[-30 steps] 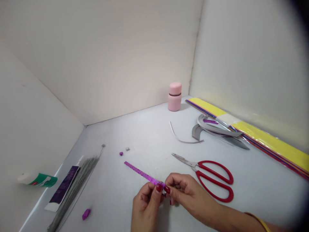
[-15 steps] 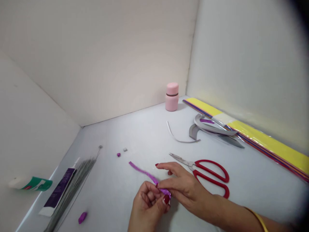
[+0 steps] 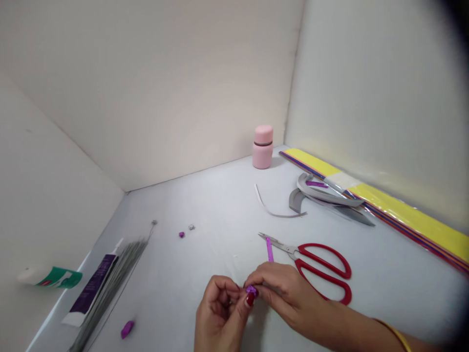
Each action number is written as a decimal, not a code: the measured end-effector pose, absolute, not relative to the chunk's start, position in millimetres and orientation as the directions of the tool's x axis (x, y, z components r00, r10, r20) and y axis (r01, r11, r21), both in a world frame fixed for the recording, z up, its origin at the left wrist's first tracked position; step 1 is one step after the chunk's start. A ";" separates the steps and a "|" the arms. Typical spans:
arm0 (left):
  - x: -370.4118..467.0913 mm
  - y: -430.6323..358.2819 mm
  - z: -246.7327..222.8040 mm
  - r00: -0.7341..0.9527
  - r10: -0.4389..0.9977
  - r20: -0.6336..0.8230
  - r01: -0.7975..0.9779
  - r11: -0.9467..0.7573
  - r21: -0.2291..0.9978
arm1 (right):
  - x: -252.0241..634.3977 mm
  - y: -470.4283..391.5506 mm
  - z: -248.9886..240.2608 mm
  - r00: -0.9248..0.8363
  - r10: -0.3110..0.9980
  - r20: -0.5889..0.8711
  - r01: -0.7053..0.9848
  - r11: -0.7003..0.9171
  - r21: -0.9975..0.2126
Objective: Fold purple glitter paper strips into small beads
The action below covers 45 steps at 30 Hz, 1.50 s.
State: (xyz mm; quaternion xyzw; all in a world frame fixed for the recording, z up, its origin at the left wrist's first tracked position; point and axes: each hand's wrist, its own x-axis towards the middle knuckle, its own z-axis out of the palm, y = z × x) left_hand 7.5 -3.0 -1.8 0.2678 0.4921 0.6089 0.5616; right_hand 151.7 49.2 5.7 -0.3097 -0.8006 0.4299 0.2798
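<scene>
At the near middle of the table, both hands are closed on a shiny purple paper strip (image 3: pixel 251 291), whose folded end makes a small lump between the fingertips. My left hand (image 3: pixel 222 313) pinches this lump between thumb and fingers. From the other side, my right hand (image 3: pixel 287 291) grips it with thumb and index finger. The strip's loose tail sticks up behind my right hand, in front of the scissor blades. Red-handled scissors (image 3: pixel 324 247) lie just beyond my right hand. Part of the lower handle is hidden behind that hand.
Left are a bundle of grey wires (image 3: pixel 113 288), a purple tube (image 3: pixel 93 288) and a green-and-white tube (image 3: pixel 54 277). Small folded pieces include a purple one (image 3: pixel 181 234), a silver one (image 3: pixel 191 227) and a larger purple one (image 3: pixel 127 329). Behind stand a pink flask (image 3: pixel 263 149), grey strips (image 3: pixel 322 193) and yellow-topped packaged sheets (image 3: pixel 388 205).
The strip's loose tail has swung from the left side over to the right, behind my right hand. My right fingers have curled in closer around the folded lump.
</scene>
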 end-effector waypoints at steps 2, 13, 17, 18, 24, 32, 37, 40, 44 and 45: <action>7.8 -4.1 -3.7 -0.274 0.941 -0.198 -0.358 0.091 0.929 | 151.1 46.9 7.4 -0.648 0.752 0.120 0.265 0.371 -0.890; 1.8 -4.6 -9.9 -0.330 0.929 -0.164 -0.076 0.147 0.986 | 143.9 44.0 7.7 -0.577 0.802 -0.154 0.141 -0.088 -0.986; -0.4 -3.8 -6.4 -0.295 0.942 -0.158 -0.027 0.157 0.987 | 142.0 44.4 5.7 -0.563 0.802 -0.201 0.045 -0.214 -0.976; -0.6 -3.6 -6.0 -0.275 0.951 -0.142 -0.026 0.141 0.990 | 142.0 44.4 5.2 -0.556 0.805 -0.209 0.043 -0.224 -0.974; -0.8 -2.1 -8.0 -0.289 0.943 -0.165 -0.056 0.155 0.986 | 140.0 43.7 3.1 -0.508 0.823 -0.255 0.046 -0.270 -0.962; 1.1 -0.9 -8.1 -0.291 0.928 -0.233 -0.122 0.205 0.971 | 137.2 42.3 5.7 -0.504 0.819 -0.274 0.040 -0.295 -0.955; 0.9 -4.3 -11.2 -0.352 0.932 0.089 0.155 -0.036 0.987 | 136.5 40.7 3.8 -0.485 0.823 -0.295 0.055 -0.308 -0.950; 0.7 -5.8 -14.9 -0.294 0.864 0.409 0.420 -0.267 0.867 | 137.3 38.8 2.5 -0.506 0.826 -0.249 0.060 -0.255 -0.965; 2.8 -7.1 -20.4 -0.202 0.785 0.586 0.571 -0.391 0.722 | 138.5 38.8 0.7 -0.504 0.834 -0.222 0.026 -0.242 -0.970; 3.2 -7.2 -21.0 -0.195 0.780 0.594 0.576 -0.400 0.713 | 138.6 39.5 0.6 -0.501 0.837 -0.222 0.012 -0.250 -0.968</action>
